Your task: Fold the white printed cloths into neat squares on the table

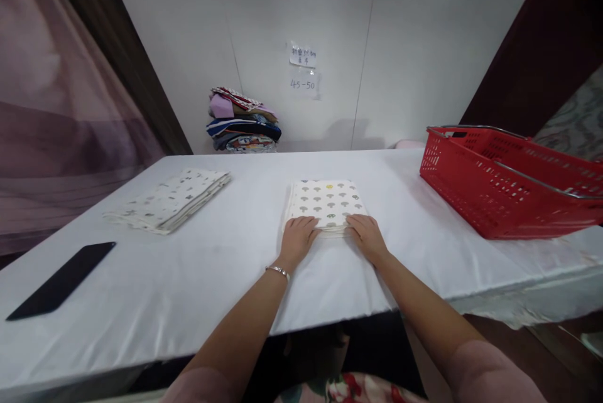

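Note:
A white cloth (330, 201) with small grey prints and a yellow one lies folded into a rough square on the white-covered table. My left hand (298, 240) rests on its near left corner, and my right hand (368, 236) on its near right corner. The fingers of both hands are on the near edge of the folded layers, thumbs turned inward; whether they pinch the fabric is hard to tell. Further left lies another folded white cloth (176, 197) with small dark prints, untouched by either hand.
A red basket (513, 196) stands at the table's right. On the left lies a flat dark board (63, 280). A pile of folded fabrics (244, 123) is at the back against the wall, left of two paper notes (304, 70). The table's near edge (330, 322) runs below my forearms.

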Tool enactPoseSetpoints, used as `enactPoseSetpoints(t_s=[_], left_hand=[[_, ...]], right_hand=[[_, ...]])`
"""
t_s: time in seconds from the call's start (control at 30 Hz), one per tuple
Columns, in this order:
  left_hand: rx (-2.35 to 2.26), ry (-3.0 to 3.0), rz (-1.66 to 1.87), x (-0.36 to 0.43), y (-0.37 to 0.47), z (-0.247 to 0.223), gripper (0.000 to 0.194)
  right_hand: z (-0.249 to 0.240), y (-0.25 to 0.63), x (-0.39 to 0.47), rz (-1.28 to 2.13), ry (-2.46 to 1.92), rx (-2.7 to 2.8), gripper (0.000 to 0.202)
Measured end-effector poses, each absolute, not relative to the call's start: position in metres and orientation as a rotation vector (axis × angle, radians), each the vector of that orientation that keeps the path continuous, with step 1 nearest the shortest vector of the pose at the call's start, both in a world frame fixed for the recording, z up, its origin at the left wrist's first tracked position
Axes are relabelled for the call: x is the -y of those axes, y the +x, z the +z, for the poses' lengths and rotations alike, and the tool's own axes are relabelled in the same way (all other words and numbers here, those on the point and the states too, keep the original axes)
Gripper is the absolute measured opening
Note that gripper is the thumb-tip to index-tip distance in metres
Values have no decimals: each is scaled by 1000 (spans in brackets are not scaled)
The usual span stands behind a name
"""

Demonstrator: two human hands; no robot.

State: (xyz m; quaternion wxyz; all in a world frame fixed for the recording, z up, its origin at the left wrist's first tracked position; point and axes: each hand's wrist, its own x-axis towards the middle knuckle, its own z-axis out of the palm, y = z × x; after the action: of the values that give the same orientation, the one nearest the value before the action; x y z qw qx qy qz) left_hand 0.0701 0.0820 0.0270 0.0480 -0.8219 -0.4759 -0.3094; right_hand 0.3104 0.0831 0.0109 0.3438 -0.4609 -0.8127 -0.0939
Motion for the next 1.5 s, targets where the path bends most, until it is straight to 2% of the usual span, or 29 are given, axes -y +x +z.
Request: enactPoseSetpoints(t_s=[0.23, 1.17, 1.5], left_hand=[[1463, -2513, -914, -82, 69, 26, 31], [1467, -2493, -801, -83, 65, 25, 35], [1528, -2526, -907, -82, 60, 27, 31]], right_hand=[[15, 309, -80, -227, -1220, 2192, 36], [11, 306, -86, -239, -1199, 2143, 26], [8, 306, -85, -213, -1190, 2123, 25]])
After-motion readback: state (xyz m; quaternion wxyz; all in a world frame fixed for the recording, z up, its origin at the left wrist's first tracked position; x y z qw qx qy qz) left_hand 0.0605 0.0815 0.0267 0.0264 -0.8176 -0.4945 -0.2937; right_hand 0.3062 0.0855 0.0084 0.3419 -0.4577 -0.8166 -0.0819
